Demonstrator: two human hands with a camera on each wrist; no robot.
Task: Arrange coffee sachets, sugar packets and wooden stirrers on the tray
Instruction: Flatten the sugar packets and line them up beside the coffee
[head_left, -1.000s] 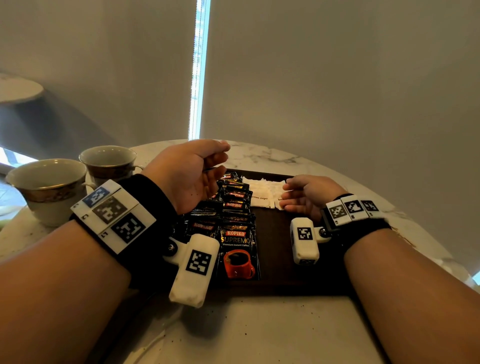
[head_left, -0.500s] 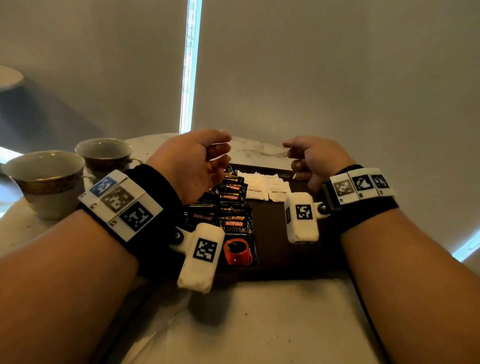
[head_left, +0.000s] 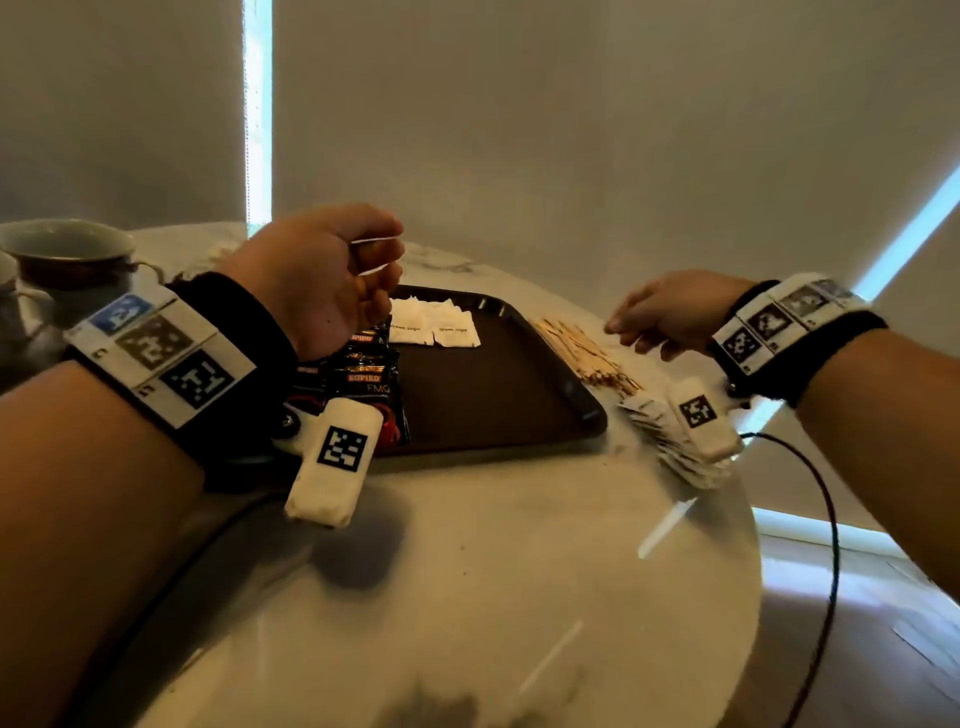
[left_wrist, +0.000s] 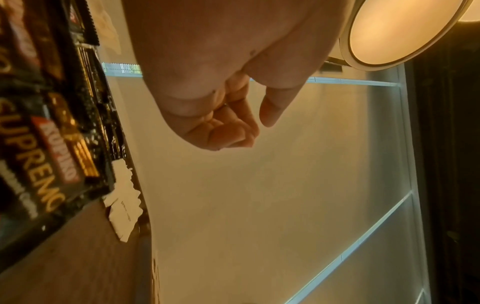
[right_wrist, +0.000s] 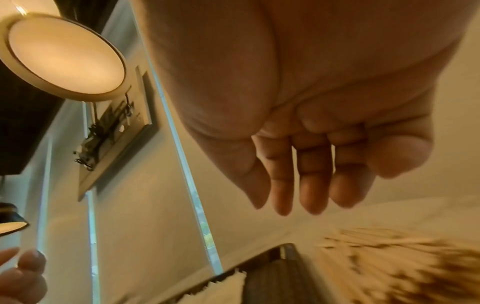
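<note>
Right hand (head_left: 670, 317), fingers straight and together, hovers near the stirrers (head_left: 587, 353) beside the tray (head_left: 493, 400); left hand (head_left: 317, 280) curled, empty, above the sachets (head_left: 366, 374)

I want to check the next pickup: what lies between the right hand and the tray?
Wooden stirrers lie on the table between right hand and tray; the head view shows this.

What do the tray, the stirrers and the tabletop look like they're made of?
Tray: dark brown, matte, with a raised rounded rim; probably moulded plastic, perhaps wood-look laminate.
Stirrers: thin, pale tan sticks, most likely bare wood.
Tabletop: white with grey veining and glossy reflections; marble or a marble-look surface.
</note>
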